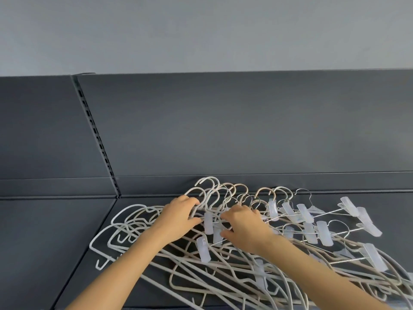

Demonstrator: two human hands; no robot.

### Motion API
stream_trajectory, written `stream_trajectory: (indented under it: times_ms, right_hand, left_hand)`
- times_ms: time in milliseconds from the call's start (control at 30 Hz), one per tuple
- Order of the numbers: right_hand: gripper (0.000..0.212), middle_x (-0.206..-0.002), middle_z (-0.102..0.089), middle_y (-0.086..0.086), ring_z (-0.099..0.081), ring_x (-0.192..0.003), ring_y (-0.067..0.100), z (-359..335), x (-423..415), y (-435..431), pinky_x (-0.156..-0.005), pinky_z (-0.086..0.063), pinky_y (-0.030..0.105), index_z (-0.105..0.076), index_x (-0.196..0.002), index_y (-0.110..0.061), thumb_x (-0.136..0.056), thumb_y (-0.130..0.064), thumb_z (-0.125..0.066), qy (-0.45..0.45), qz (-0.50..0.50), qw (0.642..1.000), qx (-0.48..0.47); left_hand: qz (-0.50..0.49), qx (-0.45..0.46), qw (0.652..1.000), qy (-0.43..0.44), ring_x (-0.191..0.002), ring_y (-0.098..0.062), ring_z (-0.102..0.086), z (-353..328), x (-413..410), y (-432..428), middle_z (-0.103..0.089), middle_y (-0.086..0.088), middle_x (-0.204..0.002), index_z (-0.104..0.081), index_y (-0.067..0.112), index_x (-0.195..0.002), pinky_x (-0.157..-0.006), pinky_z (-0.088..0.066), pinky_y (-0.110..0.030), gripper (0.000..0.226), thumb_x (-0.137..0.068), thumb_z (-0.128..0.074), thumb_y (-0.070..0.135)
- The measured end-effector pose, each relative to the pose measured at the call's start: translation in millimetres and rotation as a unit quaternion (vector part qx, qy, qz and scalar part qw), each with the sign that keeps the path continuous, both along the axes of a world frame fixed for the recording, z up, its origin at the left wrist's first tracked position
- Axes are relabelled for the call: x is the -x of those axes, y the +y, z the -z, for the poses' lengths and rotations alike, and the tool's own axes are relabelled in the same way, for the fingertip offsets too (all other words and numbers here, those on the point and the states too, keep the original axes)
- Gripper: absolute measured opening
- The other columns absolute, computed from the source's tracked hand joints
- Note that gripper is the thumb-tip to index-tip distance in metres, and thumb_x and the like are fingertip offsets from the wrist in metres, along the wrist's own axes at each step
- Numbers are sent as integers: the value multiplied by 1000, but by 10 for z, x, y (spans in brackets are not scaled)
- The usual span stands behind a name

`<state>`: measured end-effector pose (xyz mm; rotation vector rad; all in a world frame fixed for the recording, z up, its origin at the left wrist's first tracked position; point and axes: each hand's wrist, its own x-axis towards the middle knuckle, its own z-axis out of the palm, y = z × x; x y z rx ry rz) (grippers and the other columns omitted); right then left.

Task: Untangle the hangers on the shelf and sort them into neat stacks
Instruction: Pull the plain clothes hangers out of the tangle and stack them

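Tangled pile of pale hangers [214,262] on a dark shelf [55,242], against a dark back panel [223,130]; left hand [178,217] gripping hooks [207,177], right hand [243,227] just beside, pinching a wire bar [217,220] among clear clips [208,223].

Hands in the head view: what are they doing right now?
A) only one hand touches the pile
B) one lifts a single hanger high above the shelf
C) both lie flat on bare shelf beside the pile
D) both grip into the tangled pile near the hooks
D: the left hand and the right hand each have fingers curled around hangers near the hooks, with the pile lying on the shelf.
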<state>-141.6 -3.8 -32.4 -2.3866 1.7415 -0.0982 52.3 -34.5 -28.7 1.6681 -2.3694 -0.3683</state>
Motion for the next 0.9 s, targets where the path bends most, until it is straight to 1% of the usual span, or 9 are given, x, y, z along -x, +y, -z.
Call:
stream_trajectory:
  times_ms: [100,200,333,400,467,567,667,833,900]
  right_hand:
    - [15,-89,-43,-1,-44,-89,22,50,-57,-29,-95,-36,43,-41,-78,-17,-90,-24,-47,1,-4,1000,20]
    - [13,-84,-45,1,-42,-80,22,56,-70,-78,-81,-39,36,-45,-75,-12,-88,-12,-43,-25,-5,999,48]
    - [21,-85,-56,5,-55,-76,25,19,-7,-170,-69,-49,34,-60,-84,-5,-94,-16,-45,-93,9,993,72]
    - [24,-81,-53,4,-55,-74,24,9,-2,-165,-68,-49,34,-56,-77,-6,-95,-18,-45,-106,10,992,75]
    - [27,-75,-48,2,-53,-70,26,21,-17,-137,-65,-47,34,-48,-70,-10,-95,-18,-45,-113,13,990,81]
    - [27,-76,-51,3,-53,-69,25,36,-22,-99,-63,-46,34,-50,-70,-8,-95,-17,-45,-126,20,987,97]
    - [23,-78,-56,5,-55,-70,23,29,-18,-84,-63,-48,35,-59,-78,-5,-94,-17,-47,-127,19,984,121]
    - [27,-59,-45,2,-36,-54,19,54,20,-72,-53,-39,37,-43,-66,-6,-92,-14,-46,-135,27,983,119]
    - [25,-63,-49,3,-41,-57,19,57,32,-37,-57,-44,37,-47,-69,-6,-93,-15,-47,-131,22,985,113]
  left_hand:
    - [3,3,1000,-7,-113,-10,-49,30,-102,-16,-46,5,-132,-45,22,-135,-98,-43,-29,49,-90,-61,34]
    - [12,-3,1000,16,-116,-8,-46,40,-205,-29,-43,7,-134,-46,21,-136,-98,-42,-26,57,-85,-65,40]
    - [34,-29,999,11,-132,-10,-34,27,-303,-20,-27,10,-147,-39,22,-141,-106,-36,-30,80,-75,-72,51]
    - [32,-34,999,-25,-139,-15,-26,63,-362,-23,-17,9,-153,-37,22,-143,-111,-33,-35,83,-73,-74,49]
    - [33,-6,997,-69,-142,-21,-22,124,-414,-22,-13,4,-156,-39,23,-141,-113,-30,-40,75,-78,-73,40]
    - [41,39,995,-76,-143,-24,-22,179,-453,-10,-17,2,-156,-44,24,-138,-114,-29,-40,59,-85,-68,31]
    - [45,36,997,-44,-143,-21,-23,141,-480,-7,-18,4,-156,-50,28,-134,-113,-31,-39,51,-86,-67,29]
    - [46,17,999,-7,-137,-13,-34,69,-510,-8,-20,11,-156,-54,32,-131,-106,-39,-34,46,-87,-66,29]
    - [49,16,999,5,-137,-10,-33,72,-514,-23,-22,12,-155,-56,31,-130,-105,-39,-33,45,-86,-66,27]
